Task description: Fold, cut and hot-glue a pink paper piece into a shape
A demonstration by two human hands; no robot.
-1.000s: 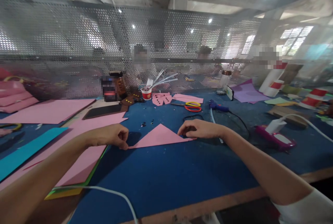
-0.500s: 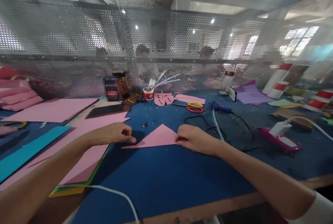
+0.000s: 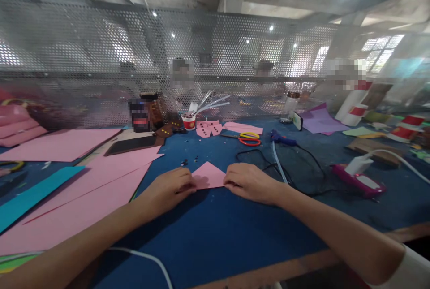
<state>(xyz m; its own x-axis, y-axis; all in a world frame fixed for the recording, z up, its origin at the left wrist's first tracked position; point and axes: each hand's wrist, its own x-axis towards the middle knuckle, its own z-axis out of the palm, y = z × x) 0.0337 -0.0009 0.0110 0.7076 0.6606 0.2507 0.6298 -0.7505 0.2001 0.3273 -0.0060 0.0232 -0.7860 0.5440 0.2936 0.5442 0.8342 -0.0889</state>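
A folded piece of pink paper (image 3: 208, 176), its peak pointing away from me, lies on the blue tabletop (image 3: 201, 235) between my hands. The fingers of my left hand (image 3: 176, 187) pinch its left corner. At the opposite corner, my right hand (image 3: 247, 182) has thumb and fingers closed on the paper. Both corners are hidden under my fingers. Scissors (image 3: 249, 138) with yellow and red handles lie beyond my right hand, near a pink cut-out with black dots (image 3: 208, 129).
Large pink sheets (image 3: 101, 190) and a blue strip (image 3: 36, 197) lie on the left. A glue gun (image 3: 282, 138), its black cord and a magenta power strip (image 3: 358, 181) are on the right. A paper cup (image 3: 189, 122) stands before a perforated metal screen (image 3: 221, 47); people sit behind it.
My left hand has moved right and inward, and now grips the paper's left corner, covering it. My right hand stays at the right corner. The view has shifted slightly.
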